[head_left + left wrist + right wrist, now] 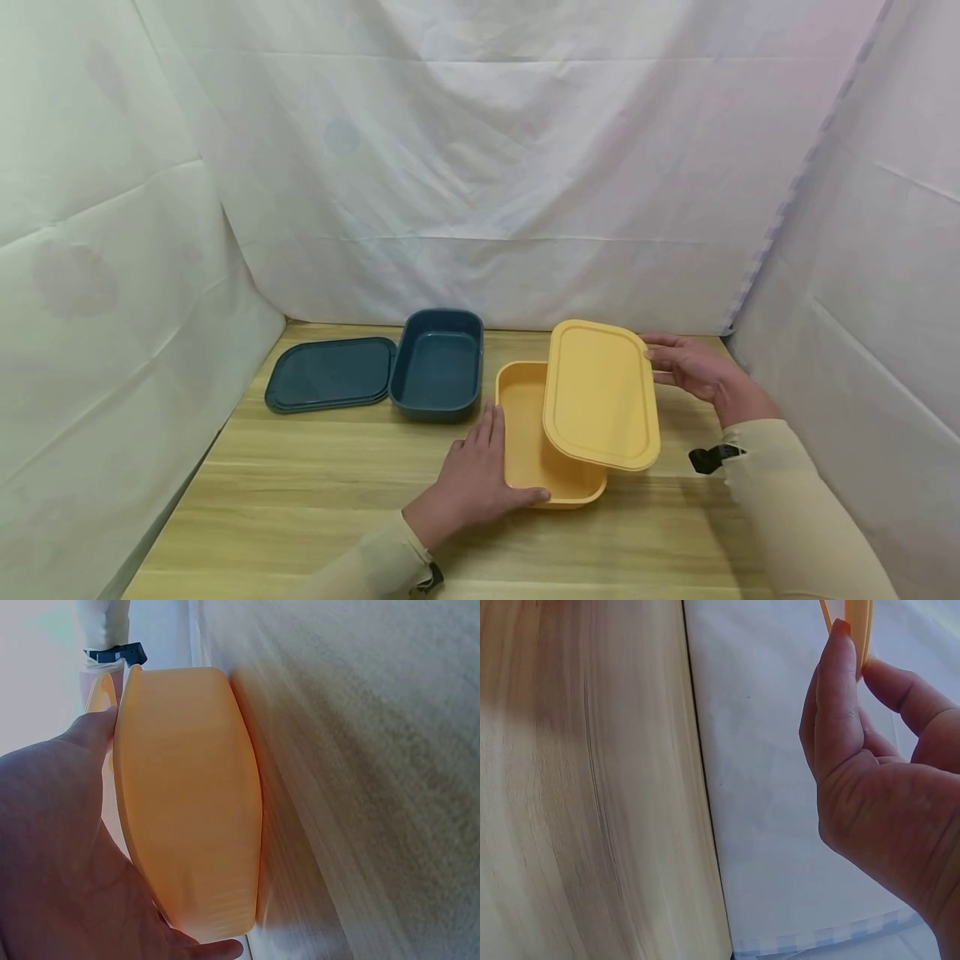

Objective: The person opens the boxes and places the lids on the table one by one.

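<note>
Head view: yellow box (534, 450) on the table (315, 492), right of the blue box (438, 371) and its blue lid (330, 375). Left hand (472, 479) braces the yellow box's near-left corner, fingers straight along the wall. Right hand (693, 367) pinches the yellow lid's (600, 393) far edge, held tilted above the box's right half. Left wrist view: palm (67, 855) flat against the box wall (187, 817). Right wrist view: thumb and fingers (836, 697) nip the lid rim (861, 630). Best to square the lid's corners over the box rim, box braced.
</note>
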`<state>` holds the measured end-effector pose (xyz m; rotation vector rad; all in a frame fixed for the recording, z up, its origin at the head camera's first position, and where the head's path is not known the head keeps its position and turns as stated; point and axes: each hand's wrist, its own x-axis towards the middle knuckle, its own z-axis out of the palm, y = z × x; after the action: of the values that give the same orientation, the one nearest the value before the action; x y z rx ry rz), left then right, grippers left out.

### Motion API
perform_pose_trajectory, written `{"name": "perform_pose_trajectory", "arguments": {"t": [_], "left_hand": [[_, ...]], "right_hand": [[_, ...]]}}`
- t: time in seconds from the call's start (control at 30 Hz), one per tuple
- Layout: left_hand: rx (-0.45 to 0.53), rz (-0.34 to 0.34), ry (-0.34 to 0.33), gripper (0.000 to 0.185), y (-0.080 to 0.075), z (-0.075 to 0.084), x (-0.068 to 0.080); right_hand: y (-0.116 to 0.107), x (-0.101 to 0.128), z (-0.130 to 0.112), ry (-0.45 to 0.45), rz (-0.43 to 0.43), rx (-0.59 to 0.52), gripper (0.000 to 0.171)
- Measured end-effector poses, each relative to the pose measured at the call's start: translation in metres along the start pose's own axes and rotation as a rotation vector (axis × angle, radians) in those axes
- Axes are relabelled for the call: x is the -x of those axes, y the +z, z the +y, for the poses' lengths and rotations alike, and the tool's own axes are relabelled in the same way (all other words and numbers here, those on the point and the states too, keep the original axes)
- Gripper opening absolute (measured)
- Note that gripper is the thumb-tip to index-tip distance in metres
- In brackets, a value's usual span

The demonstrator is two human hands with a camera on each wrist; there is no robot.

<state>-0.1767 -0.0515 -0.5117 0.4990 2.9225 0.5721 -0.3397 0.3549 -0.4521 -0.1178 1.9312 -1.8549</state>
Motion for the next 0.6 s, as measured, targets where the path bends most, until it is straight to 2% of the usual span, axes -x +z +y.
{"name": "perform_pose_trajectory", "arguments": {"t": [0.2,0.43,0.6], "left_hand": [[0.002,-0.002,0.0,0.144,-0.001,0.001,0.0],[0.001,-0.009,-0.004,0.144,-0.002,0.001,0.0],[0.007,-0.013,-0.009,0.143,-0.002,0.001,0.0]], "right_hand": [[-0.001,0.0,-0.002,0.006,0.019,0.029,0.066],[-0.007,0.005,-0.007,-0.003,0.059,0.113,0.07],[-0.01,0.008,-0.011,0.0,0.065,0.11,0.069]]}}
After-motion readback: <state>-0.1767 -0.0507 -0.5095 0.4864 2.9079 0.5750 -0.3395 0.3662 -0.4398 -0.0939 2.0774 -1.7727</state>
